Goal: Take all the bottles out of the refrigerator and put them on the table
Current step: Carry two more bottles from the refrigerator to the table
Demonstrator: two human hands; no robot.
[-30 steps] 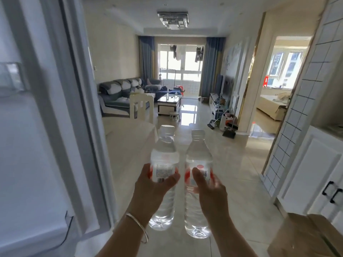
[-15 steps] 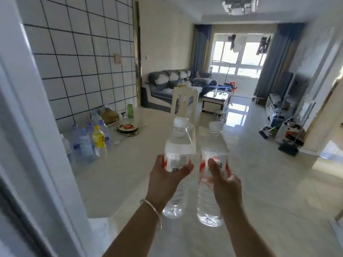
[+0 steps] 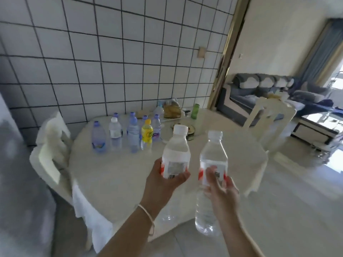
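My left hand (image 3: 163,184) grips a clear water bottle (image 3: 176,153) with a white cap and a red-and-white label. In my right hand (image 3: 221,190) is a second bottle of the same kind (image 3: 212,160). Both bottles stand upright, side by side, above the near half of a round table with a white cloth (image 3: 118,175). Several bottles (image 3: 128,134) stand grouped at the table's far left, most with blue caps, one yellow (image 3: 147,133). The refrigerator's grey side (image 3: 11,164) fills the left edge; its inside is hidden.
A white chair (image 3: 50,149) stands at the table's left, another (image 3: 271,119) at its far right. A green cup (image 3: 195,111), a bag of food and a plate sit at the table's back. A tiled wall rises behind. The living room with a sofa opens to the right.
The view has swung left from the living room to the table, which now fills the middle. Both hands still hold their bottles, now over the table's near part.
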